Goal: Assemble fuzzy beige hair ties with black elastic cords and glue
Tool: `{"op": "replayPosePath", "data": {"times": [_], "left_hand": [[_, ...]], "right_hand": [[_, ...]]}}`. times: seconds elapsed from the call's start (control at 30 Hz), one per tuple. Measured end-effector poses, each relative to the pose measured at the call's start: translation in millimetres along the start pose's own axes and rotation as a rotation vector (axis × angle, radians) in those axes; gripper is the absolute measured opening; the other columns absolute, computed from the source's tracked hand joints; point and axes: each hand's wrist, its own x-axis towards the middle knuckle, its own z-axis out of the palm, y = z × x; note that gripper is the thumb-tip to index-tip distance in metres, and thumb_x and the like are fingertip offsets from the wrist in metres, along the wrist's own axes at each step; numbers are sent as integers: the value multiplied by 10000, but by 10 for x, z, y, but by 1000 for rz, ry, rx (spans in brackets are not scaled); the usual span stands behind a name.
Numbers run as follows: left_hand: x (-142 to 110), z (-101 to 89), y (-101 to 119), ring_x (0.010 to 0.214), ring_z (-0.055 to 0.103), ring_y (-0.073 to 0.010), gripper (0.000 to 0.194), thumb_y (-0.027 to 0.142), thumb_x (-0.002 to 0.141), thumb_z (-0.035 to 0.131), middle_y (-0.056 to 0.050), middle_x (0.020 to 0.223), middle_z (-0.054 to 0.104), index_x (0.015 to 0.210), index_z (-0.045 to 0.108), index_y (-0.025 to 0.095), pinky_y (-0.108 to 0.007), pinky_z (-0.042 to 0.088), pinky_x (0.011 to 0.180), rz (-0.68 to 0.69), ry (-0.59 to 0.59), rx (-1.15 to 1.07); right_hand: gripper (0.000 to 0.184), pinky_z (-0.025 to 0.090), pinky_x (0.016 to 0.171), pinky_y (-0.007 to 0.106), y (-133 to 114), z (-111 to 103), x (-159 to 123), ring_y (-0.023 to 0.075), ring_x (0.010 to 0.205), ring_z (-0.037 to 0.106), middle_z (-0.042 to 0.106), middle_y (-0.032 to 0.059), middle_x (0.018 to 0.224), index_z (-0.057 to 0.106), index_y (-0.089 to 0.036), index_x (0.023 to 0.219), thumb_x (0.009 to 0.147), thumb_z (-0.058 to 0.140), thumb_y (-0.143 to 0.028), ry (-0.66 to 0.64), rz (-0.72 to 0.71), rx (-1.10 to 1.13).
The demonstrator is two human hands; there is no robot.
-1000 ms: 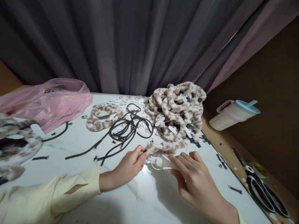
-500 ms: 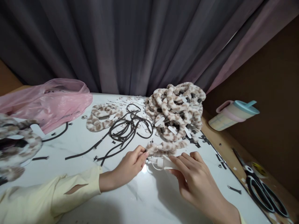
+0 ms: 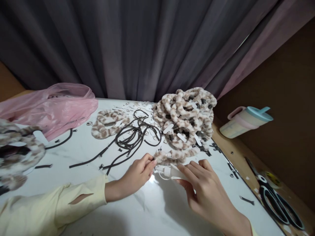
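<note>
My left hand (image 3: 137, 174) pinches the near end of a furry leopard-print band (image 3: 172, 156) lying on the white table (image 3: 147, 209). My right hand (image 3: 204, 190) has its fingers closed on a small white tag (image 3: 169, 171) just below that band. Behind them rises a tall pile of leopard-print furry hair ties (image 3: 185, 116) with white tags. A tangle of dark elastic cords (image 3: 130, 137) lies left of the pile, with another furry tie (image 3: 108, 123) beyond it.
A pink plastic bag (image 3: 51, 108) sits at the back left, more furry ties (image 3: 17, 154) at the left edge. A pastel cup with a blue lid (image 3: 246, 121) and black scissors (image 3: 278, 200) rest on the wooden ledge at the right. Grey curtains hang behind.
</note>
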Motion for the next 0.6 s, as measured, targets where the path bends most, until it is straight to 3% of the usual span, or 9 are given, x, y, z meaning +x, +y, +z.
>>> {"op": "replayPosePath", "data": {"times": [0.4, 0.6], "left_hand": [[-5, -5, 12, 455, 369, -68, 253, 408, 917, 345, 66, 577, 400, 812, 419, 190, -185, 278, 438, -10, -5, -2], [-5, -11, 41, 433, 368, -67, 251, 409, 915, 339, 67, 568, 413, 810, 410, 192, -187, 279, 425, -12, -11, 7]], "right_hand": [[173, 199, 589, 294, 81, -76, -53, 154, 543, 383, 487, 12, 579, 587, -154, 822, 821, 418, -115, 9, 40, -13], [173, 225, 583, 300, 6, -4, -7, 163, 551, 396, 504, 23, 586, 592, -155, 832, 830, 419, -142, -2, 31, 0]]}}
